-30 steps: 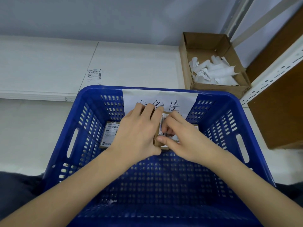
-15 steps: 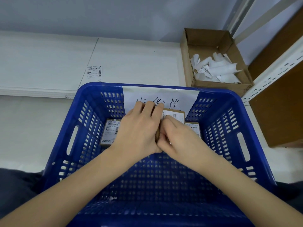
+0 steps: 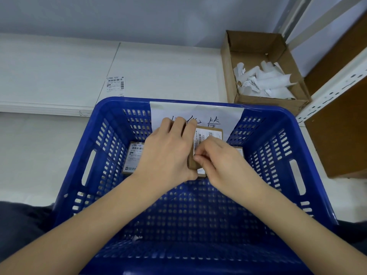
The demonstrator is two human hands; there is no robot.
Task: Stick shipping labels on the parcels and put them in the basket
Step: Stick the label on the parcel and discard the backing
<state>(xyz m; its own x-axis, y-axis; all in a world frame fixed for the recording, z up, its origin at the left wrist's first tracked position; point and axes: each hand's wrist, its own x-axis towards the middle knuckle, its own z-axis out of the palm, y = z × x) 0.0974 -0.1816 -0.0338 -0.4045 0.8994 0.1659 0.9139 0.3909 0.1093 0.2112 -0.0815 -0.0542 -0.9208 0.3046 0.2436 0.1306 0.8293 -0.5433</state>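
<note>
A blue basket [image 3: 288, 155] fills the lower frame, on a white worktop [image 3: 158, 72]. A cardboard box [image 3: 256, 46] of curled paper sits upper right. At centre, above the basket, the left hand [image 3: 168, 153] grips a parcel [image 3: 198, 159] – fingers curled over its far edge – while the right hand [image 3: 224, 161] pinches the label [image 3: 200, 139] on it. Another labelled parcel [image 3: 133, 157] lies inside, left of centre; a loose label [image 3: 115, 83] lies upper left.

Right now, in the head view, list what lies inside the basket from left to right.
Labelled parcel lying on the basket floor → left hand → parcel held in both hands → right hand. All sit within the blue basket.
</note>
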